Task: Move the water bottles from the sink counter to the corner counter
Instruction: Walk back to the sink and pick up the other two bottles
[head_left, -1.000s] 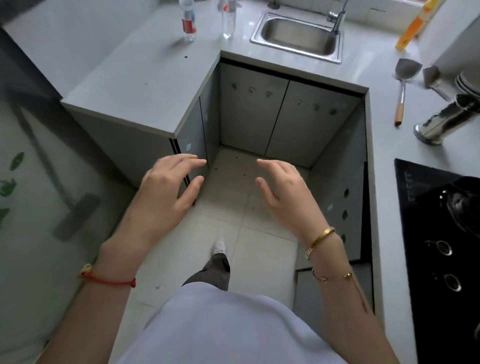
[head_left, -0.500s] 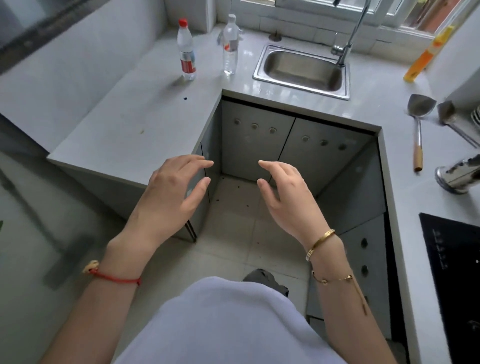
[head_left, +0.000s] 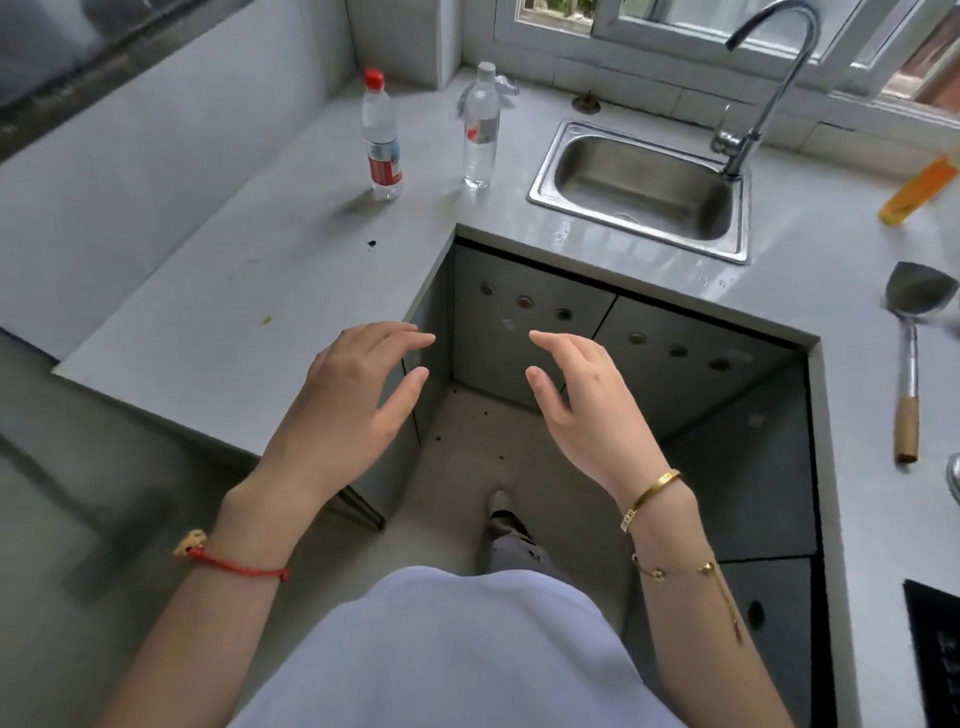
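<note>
Standing well beyond spread fingers (head_left: 400, 338): two water bottles (head_left: 382, 137).

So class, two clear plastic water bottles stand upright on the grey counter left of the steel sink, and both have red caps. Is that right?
Not quite. The head view shows only the left bottle has a red cap; the bottle nearer the sink has a clear one. Both stand upright on the grey counter, left of the steel sink.

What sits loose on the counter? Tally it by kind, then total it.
Water bottles: 2, red-capped bottle and white-capped bottle
Spatulas: 1, spatula
Orange bottles: 1, orange bottle, partly cut off
Total: 4
A metal item at the right edge is too cropped to identify.
</note>
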